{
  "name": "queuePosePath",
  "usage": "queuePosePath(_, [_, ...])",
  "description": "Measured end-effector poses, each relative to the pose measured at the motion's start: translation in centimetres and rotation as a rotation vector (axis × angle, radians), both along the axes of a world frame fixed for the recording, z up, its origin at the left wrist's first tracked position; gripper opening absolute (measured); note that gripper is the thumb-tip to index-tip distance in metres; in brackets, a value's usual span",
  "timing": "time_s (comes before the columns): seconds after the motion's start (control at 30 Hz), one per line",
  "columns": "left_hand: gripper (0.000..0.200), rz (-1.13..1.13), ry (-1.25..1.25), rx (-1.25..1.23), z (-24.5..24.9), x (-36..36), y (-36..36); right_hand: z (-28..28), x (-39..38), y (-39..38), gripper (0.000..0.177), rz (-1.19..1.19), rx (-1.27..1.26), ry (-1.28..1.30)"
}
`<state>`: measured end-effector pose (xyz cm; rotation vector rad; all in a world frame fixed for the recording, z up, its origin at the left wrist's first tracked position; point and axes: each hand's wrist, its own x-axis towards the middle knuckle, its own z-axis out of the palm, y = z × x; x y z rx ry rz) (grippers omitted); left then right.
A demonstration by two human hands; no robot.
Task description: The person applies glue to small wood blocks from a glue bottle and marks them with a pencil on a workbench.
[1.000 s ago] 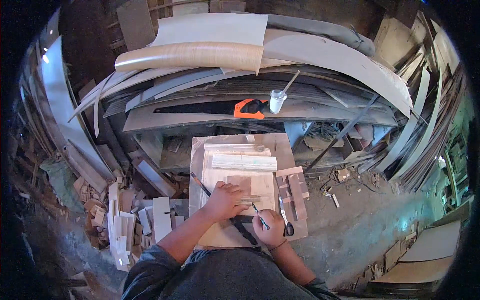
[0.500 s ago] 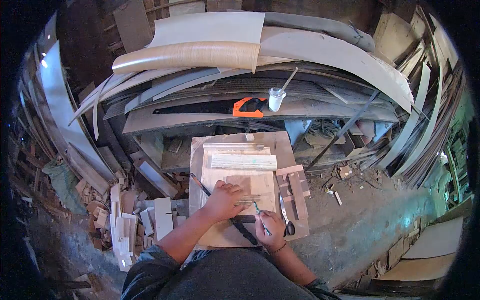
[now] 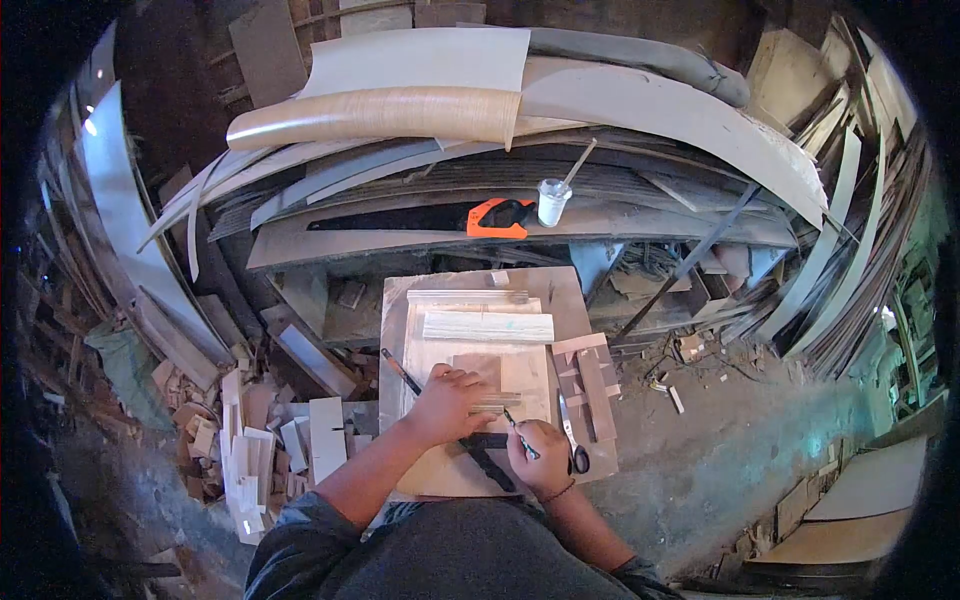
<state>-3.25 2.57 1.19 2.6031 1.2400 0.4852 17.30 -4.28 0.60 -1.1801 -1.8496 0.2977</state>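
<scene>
My left hand [image 3: 447,403] lies curled over thin pale wooden strips [image 3: 496,400], pressing them down on the wooden board. My right hand [image 3: 538,455] grips a slim pencil [image 3: 517,428], its point at the right end of the strips. Beside that hand are scissors [image 3: 571,436] with dark handles. A thin dark rod [image 3: 400,371] runs up past my left wrist, and a black strap-like piece [image 3: 488,466] lies below it. Farther up the board sit a pale wooden block [image 3: 488,326] and a narrow strip [image 3: 468,297].
Crossed wooden slats [image 3: 588,380] rest on the worktable's [image 3: 560,290] right edge. Behind stands a shelf holding an orange-handled handsaw [image 3: 500,217], a white cup [image 3: 552,204] with a stick, and a rolled veneer sheet [image 3: 375,115]. Offcuts [image 3: 245,455] are piled at left.
The pencil in my right hand has turned slightly, and its tip sits a little lower and to the left. My left hand stays in place on the strips.
</scene>
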Motion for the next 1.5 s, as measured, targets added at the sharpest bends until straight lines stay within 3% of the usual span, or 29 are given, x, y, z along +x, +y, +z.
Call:
queuePosePath(0.07, [0.045,-0.004,0.000,-0.004,0.2,0.1,-0.1,-0.1,0.0,0.0,0.012,0.022,0.055,-0.017])
queuePosePath(0.17, [0.043,0.003,0.009,-0.024,0.7,0.2,0.0,0.1,0.0,-0.5,0.017,-0.040,0.276,0.165])
queuePosePath(0.5, [0.045,-0.013,-0.007,0.002,0.7,0.1,0.0,-0.3,0.2,0.0,0.012,0.008,0.046,0.049])
queuePosePath(0.9, [0.044,-0.019,-0.013,-0.009,0.8,0.1,0.1,-0.1,0.2,0.3,0.012,0.015,-0.050,-0.011])
queuePosePath(1.0, [0.044,-0.017,-0.023,-0.008,0.6,0.1,0.2,0.2,0.2,0.4,0.011,0.030,-0.046,-0.019])
queuePosePath(1.2, [0.043,-0.015,-0.013,-0.009,0.3,0.0,0.4,1.0,-0.3,-0.4,0.011,-0.031,0.229,0.214])
queuePosePath(1.3, [0.044,-0.011,-0.013,-0.002,0.1,0.0,0.2,1.7,0.4,0.1,0.013,-0.025,0.224,0.147])
queuePosePath(1.4, [0.044,-0.011,-0.045,-0.013,0.1,-0.1,0.3,1.0,1.7,-0.1,0.014,0.005,0.102,0.099])
queuePosePath(1.5, [0.044,0.020,-0.050,-0.057,0.4,0.1,0.0,2.6,2.3,0.3,0.010,-0.134,-0.122,0.123])
